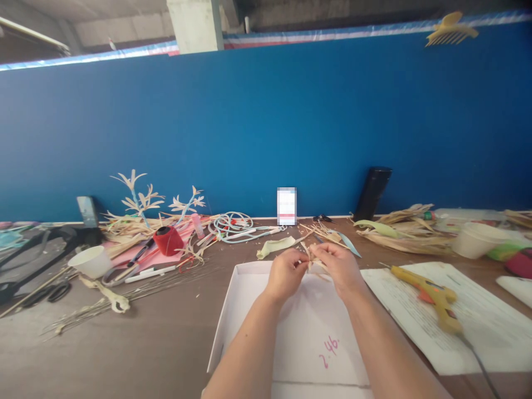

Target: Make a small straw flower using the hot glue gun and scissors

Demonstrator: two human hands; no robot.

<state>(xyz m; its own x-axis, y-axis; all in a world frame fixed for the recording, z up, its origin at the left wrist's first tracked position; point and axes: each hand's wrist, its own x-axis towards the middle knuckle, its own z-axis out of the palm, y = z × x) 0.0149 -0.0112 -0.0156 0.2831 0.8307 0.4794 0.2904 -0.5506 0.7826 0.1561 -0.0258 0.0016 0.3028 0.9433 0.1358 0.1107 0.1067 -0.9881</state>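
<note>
Over the far half of a white shallow box [249, 310], both hands meet close together. My left hand [288, 272] is closed, thumb and fingers pinching a small piece of pale dried husk strips [308, 259]. From the other side, my right hand [337, 267] pinches the same husk piece with bent fingers. Thin ends of it stick out between the hands; the rest is hidden by the fingertips. Just beyond the left hand lies a curled pale green husk [276, 247]. Loose straw-like strips [318, 230] are scattered behind the hands. Pink handwriting marks the box.
To the right, a yellow glue gun [436, 296] rests on printed paper [469, 349], its cord trailing forward. A husk pile [407, 233] and white cup [477, 241] lie beyond. At left are husk flowers [141, 199], red thread [168, 241], thin wires [103, 305], scissors [50, 293] and another cup [90, 262].
</note>
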